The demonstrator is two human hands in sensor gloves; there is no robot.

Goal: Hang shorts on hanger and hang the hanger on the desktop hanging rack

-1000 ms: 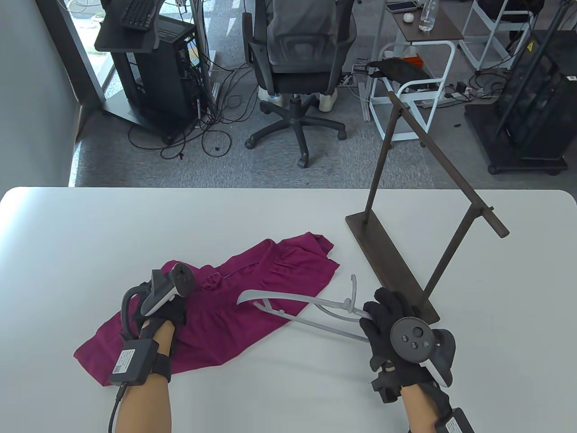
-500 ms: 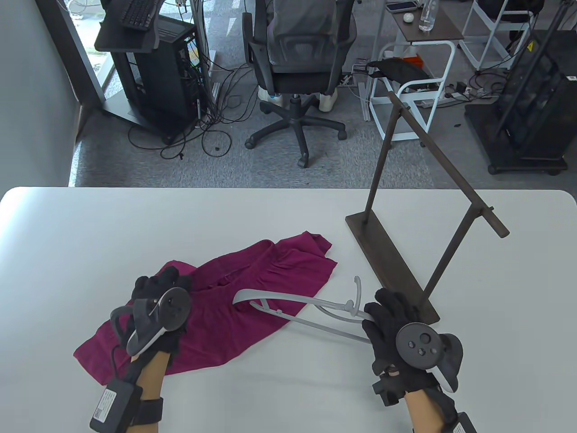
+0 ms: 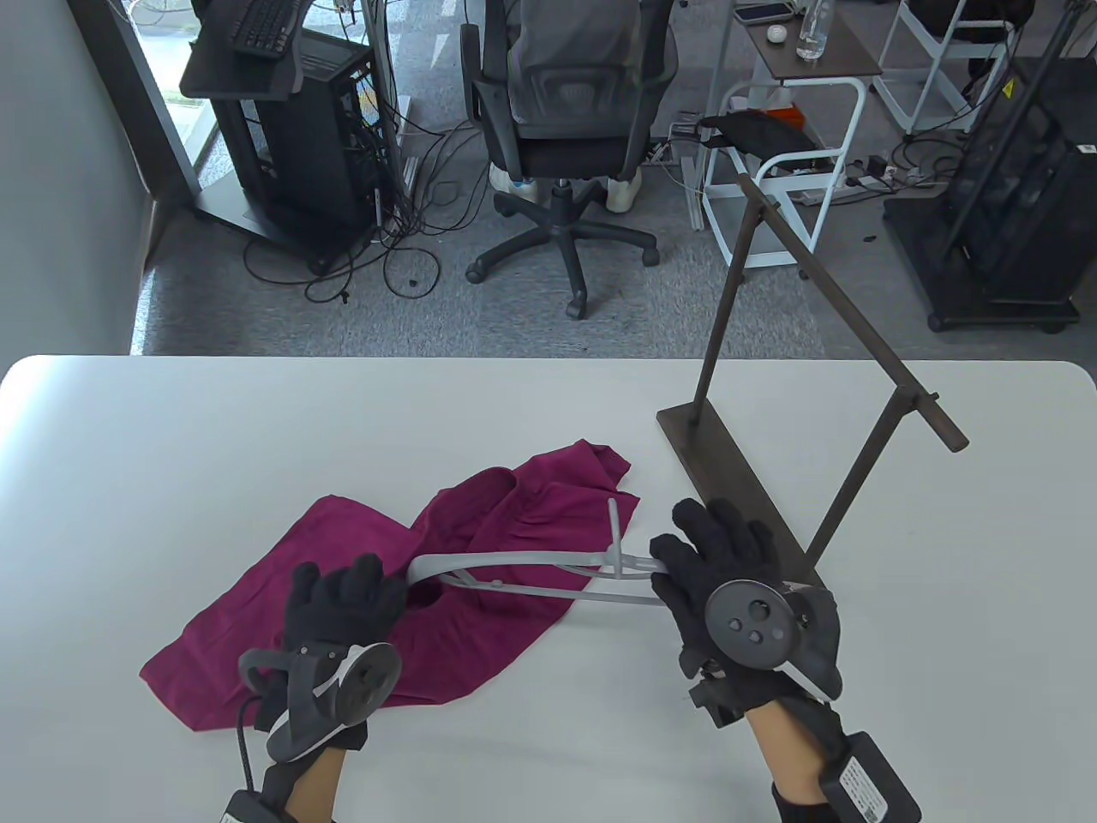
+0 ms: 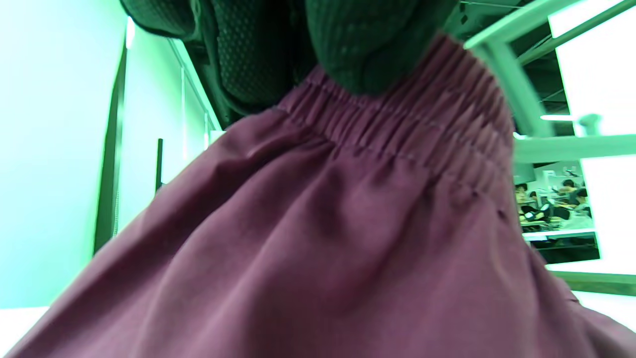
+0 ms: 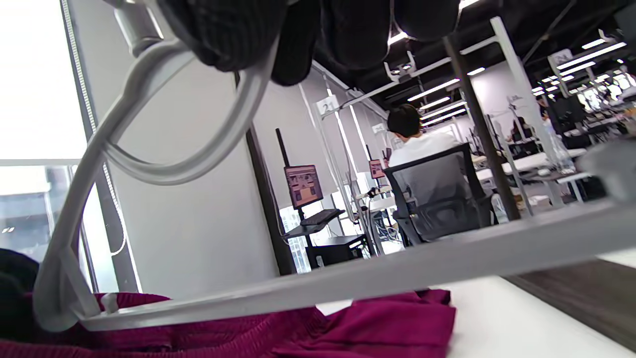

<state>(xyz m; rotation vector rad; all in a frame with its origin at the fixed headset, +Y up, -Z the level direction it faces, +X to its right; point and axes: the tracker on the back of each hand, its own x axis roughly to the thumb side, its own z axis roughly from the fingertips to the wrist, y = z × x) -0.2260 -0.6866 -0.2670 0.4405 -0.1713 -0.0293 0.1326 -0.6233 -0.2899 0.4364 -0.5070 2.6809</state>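
Observation:
Magenta shorts lie crumpled on the white table. My left hand pinches their elastic waistband and holds it raised, so the waist gapes. My right hand grips the grey plastic hanger near its neck, with the hook standing up. The hanger's left end sits at the waist opening, beside my left fingers. In the right wrist view the hanger's curved arm hangs below my fingers, above the shorts. The dark wooden rack stands at the right.
The rack's flat base lies just beyond my right hand, and its slanted top bar rises over the table's far right. An office chair with a seated person, desks and cables are on the floor past the far edge.
My left hand drew back toward me and lifted the waistband open. My right hand pushed the hanger left and away, bringing its left end to the opening and turning the hook upright.

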